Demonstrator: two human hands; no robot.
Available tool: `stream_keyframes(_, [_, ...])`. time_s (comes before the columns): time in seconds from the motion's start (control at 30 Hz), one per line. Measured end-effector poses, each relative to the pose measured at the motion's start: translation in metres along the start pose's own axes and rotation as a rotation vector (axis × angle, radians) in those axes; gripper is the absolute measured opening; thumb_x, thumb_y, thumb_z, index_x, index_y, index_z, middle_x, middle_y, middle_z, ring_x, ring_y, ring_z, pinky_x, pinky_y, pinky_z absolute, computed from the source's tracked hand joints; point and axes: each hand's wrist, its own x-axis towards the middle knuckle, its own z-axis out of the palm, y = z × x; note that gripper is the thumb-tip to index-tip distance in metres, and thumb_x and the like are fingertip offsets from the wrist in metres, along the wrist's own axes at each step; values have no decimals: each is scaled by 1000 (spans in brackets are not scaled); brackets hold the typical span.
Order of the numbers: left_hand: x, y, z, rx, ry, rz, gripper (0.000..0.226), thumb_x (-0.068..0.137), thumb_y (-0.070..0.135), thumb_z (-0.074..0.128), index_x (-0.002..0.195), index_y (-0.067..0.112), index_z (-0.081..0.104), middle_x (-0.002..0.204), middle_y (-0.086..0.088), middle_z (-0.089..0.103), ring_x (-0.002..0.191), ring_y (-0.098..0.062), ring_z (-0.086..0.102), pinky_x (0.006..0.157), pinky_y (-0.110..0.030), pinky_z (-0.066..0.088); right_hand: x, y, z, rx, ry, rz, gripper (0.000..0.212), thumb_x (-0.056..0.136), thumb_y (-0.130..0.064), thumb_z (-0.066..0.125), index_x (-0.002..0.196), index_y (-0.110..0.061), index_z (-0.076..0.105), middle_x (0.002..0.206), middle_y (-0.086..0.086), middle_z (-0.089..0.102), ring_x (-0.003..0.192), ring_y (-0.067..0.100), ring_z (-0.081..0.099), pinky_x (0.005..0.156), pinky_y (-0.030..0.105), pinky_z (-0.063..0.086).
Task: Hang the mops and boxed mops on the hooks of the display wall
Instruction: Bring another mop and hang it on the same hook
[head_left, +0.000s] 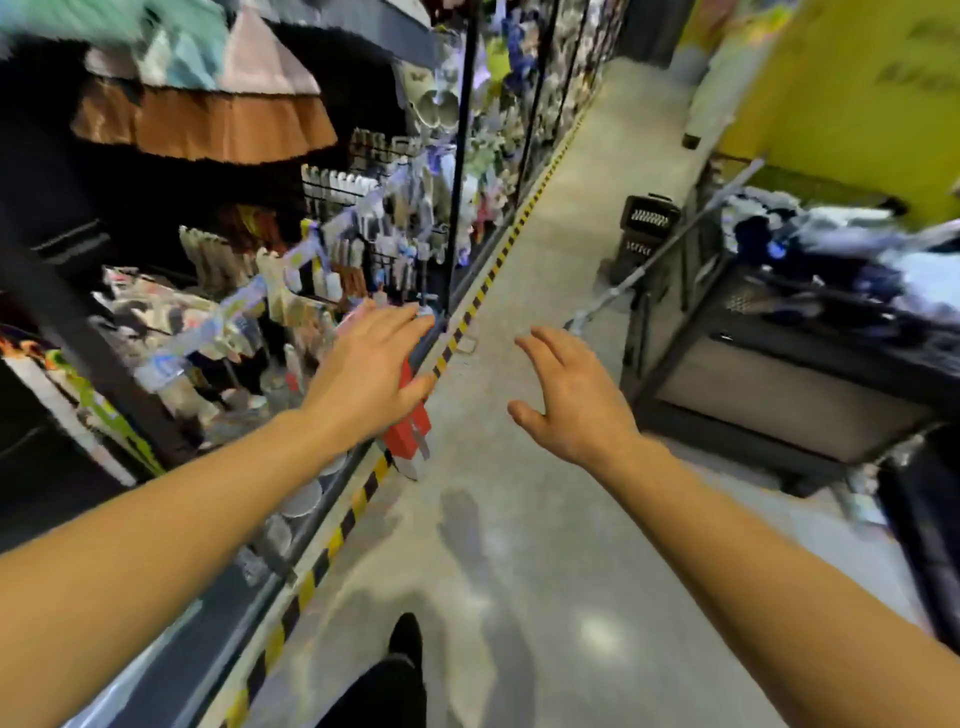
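Note:
The view is blurred by motion. My left hand (371, 366) is stretched forward with fingers apart and holds nothing, hovering in front of the lower edge of the display wall (332, 244) on the left. My right hand (569, 400) is also open and empty, out over the aisle floor. A long mop with a pale handle (670, 244) leans against the black cart (769, 364) on the right; its head rests on the floor near the cart's corner. More wrapped goods lie piled on top of the cart (841, 249). A red box (413, 421) stands at the shelf foot below my left hand.
Brushes and packaged goods hang from hooks along the wall. Fluffy brown and pink mop heads (208, 119) hang overhead at upper left. A black basket (647, 218) sits on the floor farther down the aisle. Yellow-black tape (363, 493) marks the shelf base. A yellow wall stands on the right.

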Motion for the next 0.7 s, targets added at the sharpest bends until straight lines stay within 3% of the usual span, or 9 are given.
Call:
stream_keyframes(0.27, [135,84,94,-113,-99,194,66,95,37,62,152,12,38,158,-10,36,145,-28,31,120,-38,18,-5,157,2,-72,-2,286,76,88,-41,69,149,-6,41,151,14,43,140,32,37,120,38,23])
stream_keyframes(0.4, [214,113,138,-167,-173,217,66,98,40,55,154,15,32,161,-7,29,147,-26,26,121,-36,16,25,228,-1,-55,-14,393,74,89,-39,69,149,-7,41,154,13,41,144,32,33,123,38,19])
stream_keyframes(0.57, [303,139,172,-229,-203,262,62,93,29,66,147,9,45,152,-15,43,141,-32,37,119,-38,23,72,300,-3,12,15,510,70,89,-38,70,147,-8,43,150,11,44,141,30,35,119,37,24])
stream_keyframes(0.7, [367,151,195,-199,-227,303,63,94,32,65,148,9,44,153,-12,43,140,-32,37,116,-40,27,113,347,-1,43,45,567,70,90,-38,69,148,-9,42,152,10,43,143,29,33,120,38,24])
